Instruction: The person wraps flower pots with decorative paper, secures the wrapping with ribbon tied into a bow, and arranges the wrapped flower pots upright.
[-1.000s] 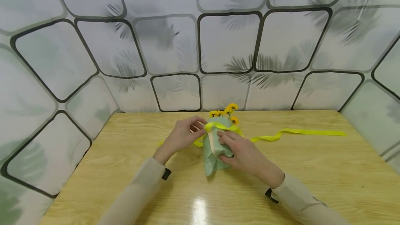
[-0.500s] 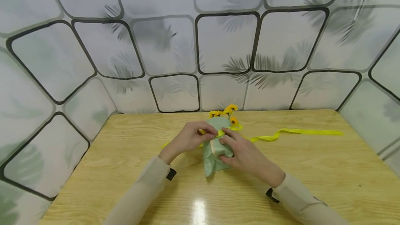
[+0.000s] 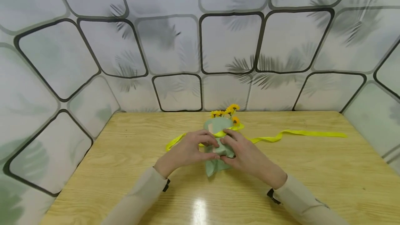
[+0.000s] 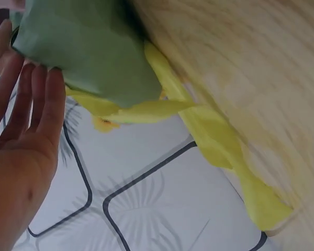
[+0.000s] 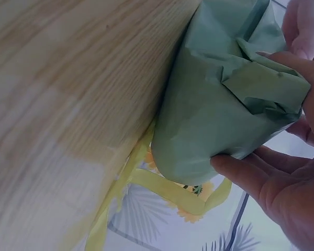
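Note:
A small bouquet wrapped in pale green paper lies on the table, yellow flowers showing at its far end. My right hand grips the wrap from the right, fingers on top and thumb lower down, around a crumpled fold. From the other side my left hand holds the same paper, its thumb meeting the right thumb. A yellow ribbon crosses the wrap just beyond the fingers. In the left wrist view, the fingertips rest at the edge of the green paper, above the twisted ribbon.
The wooden table reaches back to a wall covering with dark rounded outlines and leaf prints. One ribbon tail stretches right across the table; a shorter part curls out on the left.
My left hand has let go of the yellow ribbon and come down onto the lower wrap beside the right hand. The ribbon now lies across the paper. My right hand has kept its grip.

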